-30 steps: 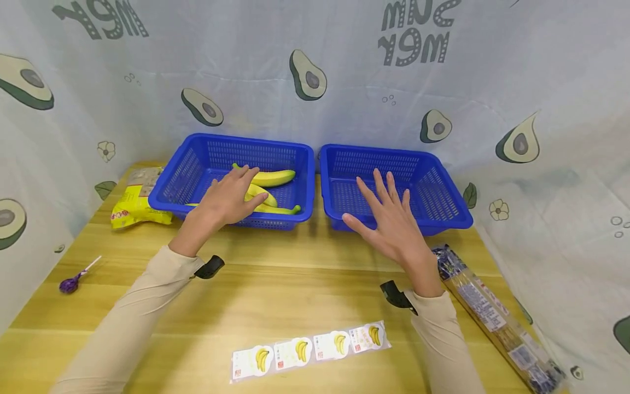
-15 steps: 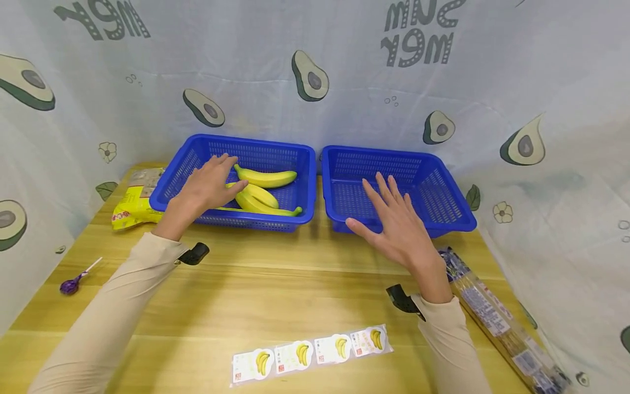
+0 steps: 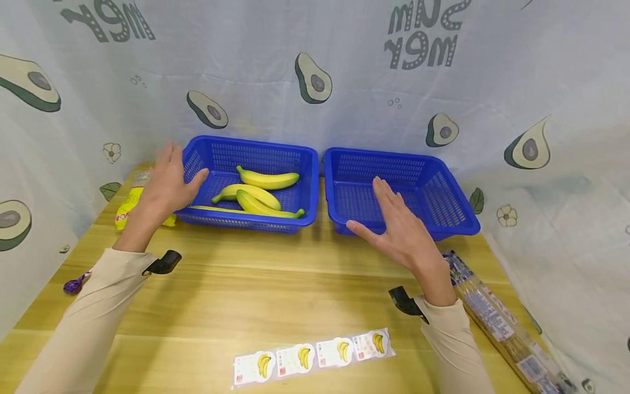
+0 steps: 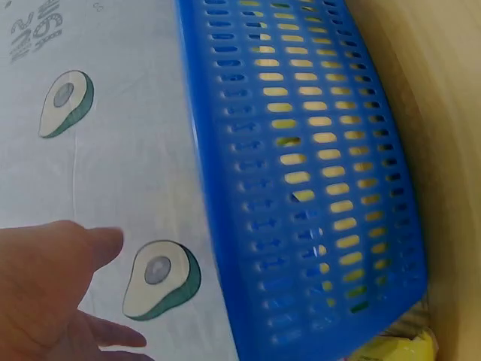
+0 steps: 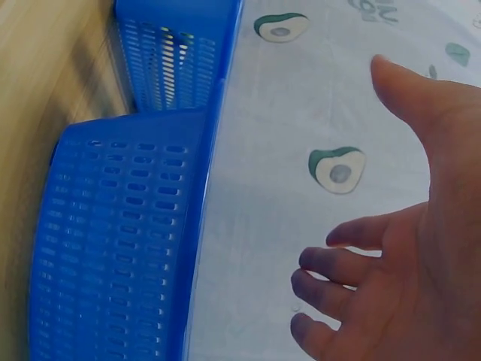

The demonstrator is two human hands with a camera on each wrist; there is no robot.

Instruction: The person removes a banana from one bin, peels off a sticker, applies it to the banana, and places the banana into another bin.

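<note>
My left hand (image 3: 167, 186) is held in the air by the left end of a blue basket (image 3: 246, 223), fingers straight and thumb spread, holding nothing. Several yellow bananas lie in that basket: one banana (image 3: 269, 180) at the back, another banana (image 3: 228, 191) in the middle, and a banana (image 3: 266, 208) overlapping it in front. A yellow strip by the front wall is mostly hidden. Over the front of the second blue basket (image 3: 401, 155), which has nothing visible inside, my right hand (image 3: 403, 235) hovers with extended fingers. Both baskets' slotted walls (image 4: 301, 150) (image 5: 128, 203) show in the wrist views.
A yellow snack bag (image 3: 129, 207), partly behind my left hand, lies at the table's left. Nearer is a purple lollipop (image 3: 74, 285). Banana-printed stickers (image 3: 315, 355) lie in a strip in front. A long clear package of sticks or noodles (image 3: 497, 323) runs along the right edge.
My left hand has moved left, from over the bananas to the left basket's end, uncovering them. The right hand stays over its basket, its fingers now closer together.
</note>
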